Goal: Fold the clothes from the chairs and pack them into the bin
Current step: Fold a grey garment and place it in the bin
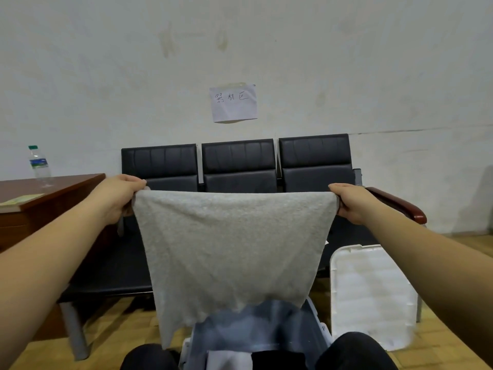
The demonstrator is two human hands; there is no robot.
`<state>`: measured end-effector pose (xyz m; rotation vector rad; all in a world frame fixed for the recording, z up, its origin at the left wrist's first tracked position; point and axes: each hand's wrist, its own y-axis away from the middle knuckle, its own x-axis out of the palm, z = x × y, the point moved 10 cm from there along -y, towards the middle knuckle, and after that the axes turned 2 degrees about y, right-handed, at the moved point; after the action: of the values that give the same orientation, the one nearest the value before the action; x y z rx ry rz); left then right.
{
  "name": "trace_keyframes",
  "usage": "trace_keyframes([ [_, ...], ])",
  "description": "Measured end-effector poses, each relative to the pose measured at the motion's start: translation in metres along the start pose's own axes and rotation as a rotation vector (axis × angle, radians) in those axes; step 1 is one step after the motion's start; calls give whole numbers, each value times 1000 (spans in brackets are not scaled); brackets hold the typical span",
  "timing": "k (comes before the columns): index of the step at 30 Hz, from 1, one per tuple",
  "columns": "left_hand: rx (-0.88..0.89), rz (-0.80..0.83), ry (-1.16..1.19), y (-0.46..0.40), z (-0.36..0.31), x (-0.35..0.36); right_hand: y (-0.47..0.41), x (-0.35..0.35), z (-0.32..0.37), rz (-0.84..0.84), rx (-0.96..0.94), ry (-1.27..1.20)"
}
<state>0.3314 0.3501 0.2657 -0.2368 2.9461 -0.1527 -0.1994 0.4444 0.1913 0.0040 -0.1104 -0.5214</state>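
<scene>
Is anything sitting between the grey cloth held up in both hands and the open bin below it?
Nothing visible blocks it. The grey knitted cloth hangs from the left hand and right hand directly above the open blue-grey plastic bin. The white plastic lid leans off to the bin's right.

**Materials and finishes, head view**

Grey garment (229, 249): soft knit cloth, fuzzy, matt, slightly nubby texture. Chairs (238, 166): black leather-look upholstery, smooth, faint sheen, stitched panels; legs and frame grey metal, dull. Armrest (400, 206): dark red wood, glossy. Desk (53, 190): reddish-brown wood, polished, reflective top. Bottle (39, 164): clear plastic, shiny, green cap, printed label. Paper sign (233, 102): white paper, matt, creased, taped. Wall (106, 76): painted plaster, matt, stained. Bin (318, 324): blue-grey plastic, smooth. Lid (373, 295): white plastic, matt, faintly ribbed. Floor (120, 321): wood, yellowish, semi-gloss.
</scene>
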Motion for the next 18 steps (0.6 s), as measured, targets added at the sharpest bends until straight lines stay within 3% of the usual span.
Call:
trace_keyframes([
  [5,-132,161,56,5,13,15,2,6,-1,98,65,0],
  [13,-47,243,85,6,5,24,4,8,18,214,23,-28],
  [18,60,225,-23,4,-3,25,1,4,30,246,-105,194],
])
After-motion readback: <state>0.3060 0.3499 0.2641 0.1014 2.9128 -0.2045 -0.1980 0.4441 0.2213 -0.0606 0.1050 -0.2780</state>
